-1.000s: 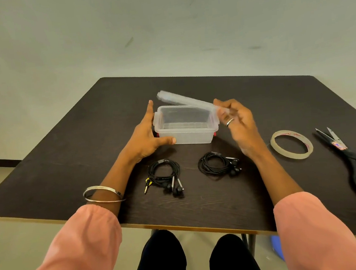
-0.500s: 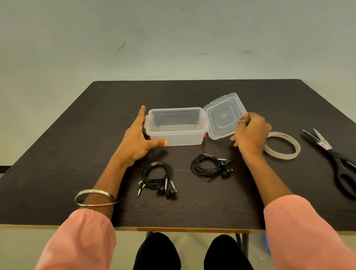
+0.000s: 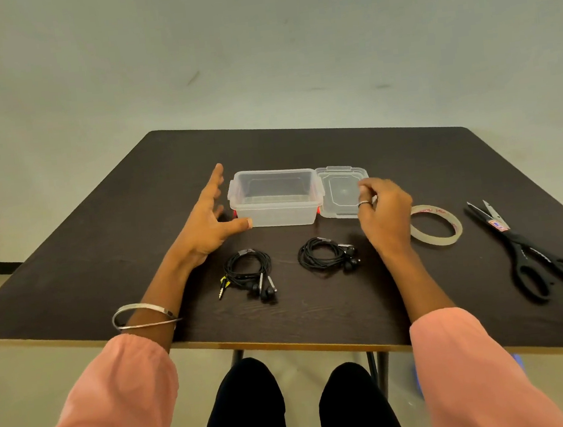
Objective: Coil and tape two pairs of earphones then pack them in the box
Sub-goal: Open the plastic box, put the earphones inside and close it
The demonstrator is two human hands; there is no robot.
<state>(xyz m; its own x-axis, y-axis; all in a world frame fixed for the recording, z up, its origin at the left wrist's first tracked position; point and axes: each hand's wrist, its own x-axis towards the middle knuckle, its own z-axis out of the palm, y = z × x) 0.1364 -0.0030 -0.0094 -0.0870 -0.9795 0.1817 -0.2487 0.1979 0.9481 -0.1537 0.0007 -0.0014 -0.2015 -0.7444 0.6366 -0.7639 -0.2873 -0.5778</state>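
Observation:
A clear plastic box (image 3: 276,213) stands open and empty at the middle of the dark table (image 3: 105,266). Its hinged lid (image 3: 338,190) lies flat to the right. My left hand (image 3: 207,228) is beside the box's left end, fingers spread, with only the thumb tip at the box's front corner. My right hand (image 3: 386,216) has curled fingers pinching the lid's right edge. Two coiled black earphone pairs lie in front of the box: the left pair (image 3: 248,272) near my left wrist and the right pair (image 3: 326,255) near my right wrist.
A roll of clear tape (image 3: 436,240) lies flat just right of my right hand. Black scissors (image 3: 528,257) lie further right, near the table's right edge. The table's front edge runs just past my forearms.
The lid swung over from above the box and now lies flat on the table at the right. My left hand has loosened from the box's side and spread its fingers.

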